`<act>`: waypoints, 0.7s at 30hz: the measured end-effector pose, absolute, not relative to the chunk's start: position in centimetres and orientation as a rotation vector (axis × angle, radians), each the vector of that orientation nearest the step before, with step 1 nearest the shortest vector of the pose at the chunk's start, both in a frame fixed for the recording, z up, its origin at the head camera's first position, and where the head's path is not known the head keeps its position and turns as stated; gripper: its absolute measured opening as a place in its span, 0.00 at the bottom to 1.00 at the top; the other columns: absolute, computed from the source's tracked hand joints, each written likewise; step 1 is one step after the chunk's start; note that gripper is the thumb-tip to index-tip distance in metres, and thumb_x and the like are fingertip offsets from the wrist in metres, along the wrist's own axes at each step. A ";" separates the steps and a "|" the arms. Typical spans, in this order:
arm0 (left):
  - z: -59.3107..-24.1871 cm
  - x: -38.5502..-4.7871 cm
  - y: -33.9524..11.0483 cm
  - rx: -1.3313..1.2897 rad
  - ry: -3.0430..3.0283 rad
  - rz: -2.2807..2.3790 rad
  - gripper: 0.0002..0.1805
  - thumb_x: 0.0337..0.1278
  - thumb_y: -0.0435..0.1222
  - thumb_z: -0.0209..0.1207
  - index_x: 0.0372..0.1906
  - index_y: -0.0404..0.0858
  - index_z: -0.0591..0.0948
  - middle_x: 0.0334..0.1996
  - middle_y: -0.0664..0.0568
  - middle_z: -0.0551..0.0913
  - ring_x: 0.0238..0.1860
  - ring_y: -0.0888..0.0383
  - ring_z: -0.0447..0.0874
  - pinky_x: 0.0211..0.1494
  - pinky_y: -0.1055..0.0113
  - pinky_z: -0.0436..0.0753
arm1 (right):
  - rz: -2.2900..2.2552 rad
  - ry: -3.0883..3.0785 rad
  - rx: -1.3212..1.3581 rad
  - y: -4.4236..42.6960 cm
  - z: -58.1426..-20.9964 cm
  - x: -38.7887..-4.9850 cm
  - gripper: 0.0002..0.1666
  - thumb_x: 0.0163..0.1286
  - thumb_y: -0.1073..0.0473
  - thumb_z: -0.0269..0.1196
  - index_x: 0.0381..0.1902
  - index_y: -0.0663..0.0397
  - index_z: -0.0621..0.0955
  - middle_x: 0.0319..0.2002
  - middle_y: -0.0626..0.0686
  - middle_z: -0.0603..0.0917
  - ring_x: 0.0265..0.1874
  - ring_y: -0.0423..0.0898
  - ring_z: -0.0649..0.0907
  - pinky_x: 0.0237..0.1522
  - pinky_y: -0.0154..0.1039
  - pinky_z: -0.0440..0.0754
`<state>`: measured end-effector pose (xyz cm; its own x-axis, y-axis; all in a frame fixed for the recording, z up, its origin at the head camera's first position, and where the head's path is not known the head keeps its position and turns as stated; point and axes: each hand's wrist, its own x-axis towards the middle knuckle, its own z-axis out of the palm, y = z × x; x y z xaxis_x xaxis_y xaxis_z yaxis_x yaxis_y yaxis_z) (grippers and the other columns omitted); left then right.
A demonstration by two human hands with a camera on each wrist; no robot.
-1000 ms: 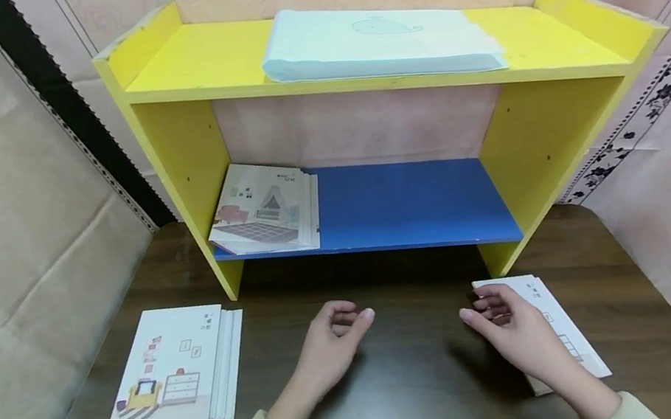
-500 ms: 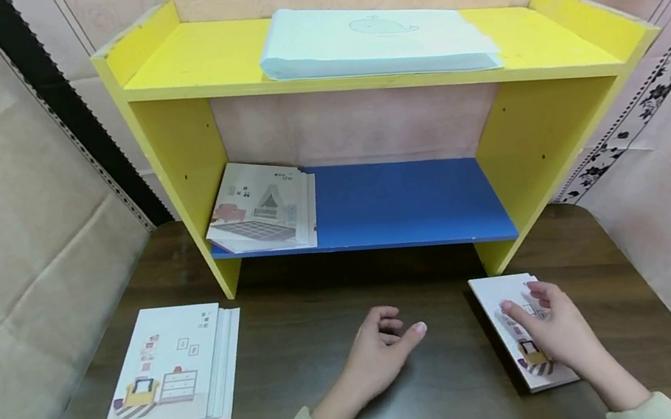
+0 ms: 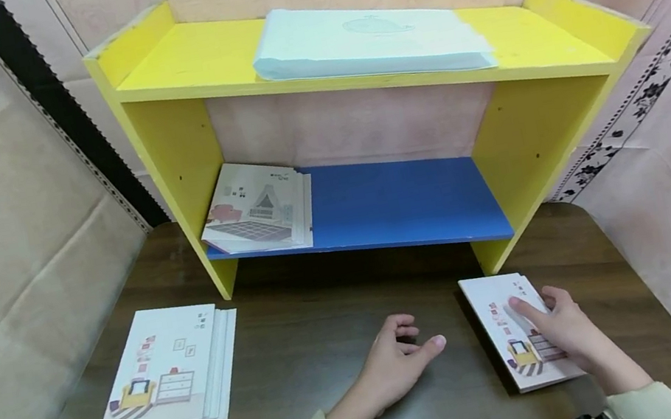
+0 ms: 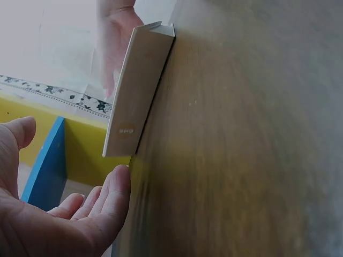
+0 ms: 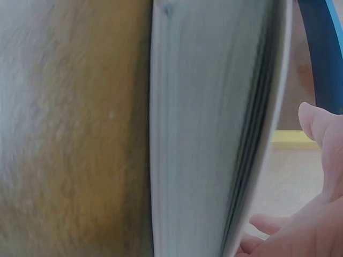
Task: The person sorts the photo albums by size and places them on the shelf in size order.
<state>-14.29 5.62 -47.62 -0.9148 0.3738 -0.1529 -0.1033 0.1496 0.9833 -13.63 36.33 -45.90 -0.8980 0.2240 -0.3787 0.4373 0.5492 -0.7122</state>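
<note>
A white book [image 3: 508, 329] with furniture drawings lies on the table at the right. My right hand [image 3: 569, 333] is at its right side, thumb over the cover and fingers by the right edge. In the right wrist view the book's page edges [image 5: 209, 128] face me, and the hand [image 5: 300, 214] appears just above the cover, not curled round it. My left hand [image 3: 390, 368] is left of the book with its fingers loosely bent, holding nothing. The left wrist view shows the book's plain spine [image 4: 134, 96] beyond the left fingers.
A yellow bookshelf [image 3: 179, 184] with a blue lower board [image 3: 401, 201] stands behind. White books [image 3: 261, 207] fill its lower left, and a pale blue folded packet [image 3: 373, 42] lies on top. Another book stack [image 3: 164, 367] lies on the table [image 3: 302, 327] at the left.
My right hand has moved from the book's left side across the cover to its right side. My left hand has moved right, toward the book.
</note>
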 end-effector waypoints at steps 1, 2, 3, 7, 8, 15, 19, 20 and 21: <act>-47.6 -14.3 5.7 0.260 2.065 1.825 0.40 0.51 0.56 0.67 0.64 0.39 0.69 0.55 0.47 0.76 0.46 0.56 0.79 0.44 0.60 0.81 | -1.296 2.527 0.550 36.1 -45.9 -13.6 0.69 0.63 0.28 0.57 0.71 0.75 0.36 0.67 0.78 0.50 0.37 0.49 0.81 0.36 0.39 0.82; -47.7 -14.3 5.9 0.261 2.054 1.827 0.41 0.51 0.55 0.68 0.64 0.39 0.68 0.56 0.47 0.75 0.47 0.55 0.79 0.44 0.60 0.81 | -1.309 2.515 0.546 35.8 -46.0 -13.6 0.70 0.63 0.28 0.58 0.71 0.75 0.36 0.68 0.78 0.49 0.39 0.50 0.80 0.38 0.40 0.81; -47.7 -14.2 6.0 0.263 2.042 1.830 0.41 0.51 0.55 0.68 0.65 0.38 0.67 0.57 0.46 0.75 0.47 0.55 0.79 0.44 0.60 0.81 | -1.302 2.515 0.543 35.5 -46.0 -13.6 0.70 0.62 0.28 0.58 0.72 0.75 0.37 0.68 0.78 0.49 0.41 0.50 0.80 0.39 0.40 0.81; -47.9 -14.0 7.0 0.257 1.991 1.839 0.43 0.51 0.53 0.69 0.69 0.39 0.65 0.60 0.46 0.73 0.50 0.54 0.79 0.45 0.60 0.82 | -1.277 2.509 0.534 34.6 -45.9 -13.5 0.69 0.61 0.28 0.60 0.72 0.73 0.40 0.68 0.76 0.51 0.50 0.56 0.74 0.47 0.43 0.76; -48.0 -13.9 7.3 0.253 1.978 1.841 0.44 0.51 0.52 0.69 0.69 0.39 0.64 0.61 0.46 0.72 0.51 0.53 0.79 0.46 0.60 0.81 | -1.284 2.500 0.530 34.4 -45.9 -13.5 0.69 0.61 0.28 0.60 0.72 0.73 0.40 0.68 0.76 0.51 0.53 0.58 0.72 0.49 0.44 0.75; -48.4 -13.5 8.7 0.240 1.972 1.824 0.46 0.52 0.48 0.69 0.71 0.38 0.61 0.64 0.44 0.68 0.53 0.51 0.78 0.47 0.61 0.81 | -1.370 2.406 0.514 32.9 -46.1 -13.4 0.65 0.61 0.29 0.61 0.73 0.69 0.45 0.67 0.72 0.54 0.62 0.61 0.63 0.56 0.49 0.69; -48.6 -13.4 8.6 0.215 1.987 1.812 0.46 0.53 0.48 0.69 0.72 0.37 0.59 0.64 0.42 0.67 0.54 0.50 0.76 0.48 0.60 0.80 | -1.393 2.403 0.489 32.1 -46.0 -13.4 0.61 0.61 0.31 0.62 0.72 0.69 0.50 0.64 0.69 0.60 0.59 0.59 0.66 0.55 0.50 0.70; -48.6 -13.4 8.6 0.212 1.993 1.807 0.46 0.53 0.48 0.69 0.72 0.37 0.59 0.64 0.41 0.67 0.54 0.50 0.75 0.48 0.59 0.80 | -1.394 2.406 0.488 32.0 -45.9 -13.4 0.60 0.62 0.31 0.61 0.72 0.69 0.51 0.63 0.69 0.62 0.58 0.59 0.67 0.55 0.50 0.69; -48.6 -13.4 8.5 0.213 1.995 1.806 0.46 0.53 0.47 0.69 0.72 0.37 0.59 0.64 0.41 0.67 0.55 0.50 0.75 0.48 0.59 0.80 | -1.399 2.405 0.493 31.9 -45.9 -13.4 0.60 0.62 0.31 0.61 0.71 0.70 0.51 0.63 0.69 0.62 0.58 0.59 0.67 0.56 0.51 0.69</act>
